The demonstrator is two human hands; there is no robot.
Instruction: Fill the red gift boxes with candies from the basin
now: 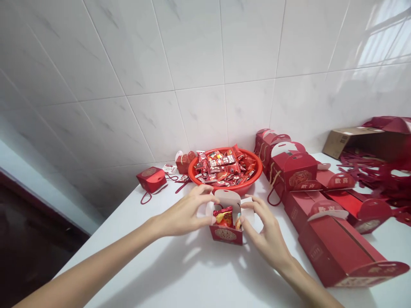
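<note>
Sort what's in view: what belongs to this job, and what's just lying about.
Belongs:
small open box, between left hand and right hand
wrapped sweets inside it
probably the red bowl of sweets
likely the matching boxes at right

Apparently lying about:
white printed piece
cardboard carton

Behind and above the fingers (205, 199), the view is filled largely by a wall (199, 51) clad in large white tiles, faintly veined in grey. It is left dimmer toward the left of the fingers. High to their right, a bright, striped reflection (385, 34) like a window's is caught in the glaze. Below and around the fingers, a white table (192, 278) is set against the wall, and soft shadows (154, 282) are cast on it. Far left of the fingers, a pale band (35, 179) is bordered by a dark area (28, 239), too dim to be made out.
</note>
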